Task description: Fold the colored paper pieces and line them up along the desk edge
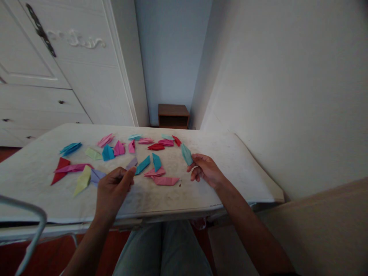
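My right hand (205,167) pinches the lower end of a pale teal folded paper piece (186,154) above the table's right part. My left hand (116,186) is closed, thumb and forefinger together at the near end of a blue folded paper piece (143,165). Just beyond it, another blue folded piece (156,161) lies near two pink folded pieces (166,181). A lavender piece (98,176) lies partly hidden behind my left hand, with a yellow-green piece (82,181) beside it.
More folded paper in red (61,170), magenta (119,148), blue (108,152) and other colours is scattered over the white table (218,153). A wall (287,96) borders the right side. A white cabinet (71,69) and a small brown shelf (173,111) stand beyond.
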`<action>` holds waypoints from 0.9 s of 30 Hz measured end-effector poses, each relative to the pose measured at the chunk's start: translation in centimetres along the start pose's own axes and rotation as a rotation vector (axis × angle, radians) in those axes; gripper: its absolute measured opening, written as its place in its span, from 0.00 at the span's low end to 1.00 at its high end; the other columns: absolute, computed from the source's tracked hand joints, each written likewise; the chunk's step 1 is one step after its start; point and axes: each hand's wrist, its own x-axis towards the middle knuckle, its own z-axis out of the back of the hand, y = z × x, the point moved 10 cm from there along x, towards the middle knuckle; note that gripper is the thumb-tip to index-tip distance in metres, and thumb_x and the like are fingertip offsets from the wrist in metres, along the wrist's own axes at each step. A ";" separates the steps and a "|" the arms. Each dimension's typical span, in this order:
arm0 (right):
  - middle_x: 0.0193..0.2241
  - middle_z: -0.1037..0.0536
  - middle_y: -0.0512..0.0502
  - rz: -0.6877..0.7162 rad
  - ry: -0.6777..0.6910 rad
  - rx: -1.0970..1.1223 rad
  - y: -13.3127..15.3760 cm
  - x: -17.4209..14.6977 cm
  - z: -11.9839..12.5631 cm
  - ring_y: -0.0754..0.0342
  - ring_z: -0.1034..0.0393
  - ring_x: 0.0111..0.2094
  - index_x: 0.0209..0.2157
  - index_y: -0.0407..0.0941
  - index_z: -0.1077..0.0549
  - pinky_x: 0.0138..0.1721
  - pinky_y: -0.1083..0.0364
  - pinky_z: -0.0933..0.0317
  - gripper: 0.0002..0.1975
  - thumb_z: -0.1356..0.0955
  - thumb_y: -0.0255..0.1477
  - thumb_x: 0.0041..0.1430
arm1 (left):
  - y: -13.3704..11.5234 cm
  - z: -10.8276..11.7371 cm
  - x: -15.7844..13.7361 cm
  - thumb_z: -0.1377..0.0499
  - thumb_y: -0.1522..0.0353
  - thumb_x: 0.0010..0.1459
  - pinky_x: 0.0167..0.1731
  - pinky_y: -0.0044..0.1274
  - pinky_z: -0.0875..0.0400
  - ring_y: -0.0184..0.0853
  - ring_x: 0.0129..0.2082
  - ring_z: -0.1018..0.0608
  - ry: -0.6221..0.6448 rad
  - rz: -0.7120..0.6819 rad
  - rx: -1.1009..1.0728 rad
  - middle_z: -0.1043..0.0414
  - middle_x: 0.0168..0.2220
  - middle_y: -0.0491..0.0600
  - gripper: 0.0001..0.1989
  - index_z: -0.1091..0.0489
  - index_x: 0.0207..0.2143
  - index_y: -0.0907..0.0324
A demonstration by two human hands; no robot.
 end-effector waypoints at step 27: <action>0.26 0.20 0.47 0.021 0.381 -0.072 0.7 -1.6 -5.3 0.58 0.25 0.22 0.32 0.40 0.27 0.21 0.62 0.40 0.18 0.26 0.42 0.51 | -5.7 -7.4 -3.0 0.38 0.63 0.56 0.23 0.19 0.32 0.27 0.21 0.27 -0.006 -0.329 -0.099 0.24 0.25 0.44 0.08 0.23 0.34 0.59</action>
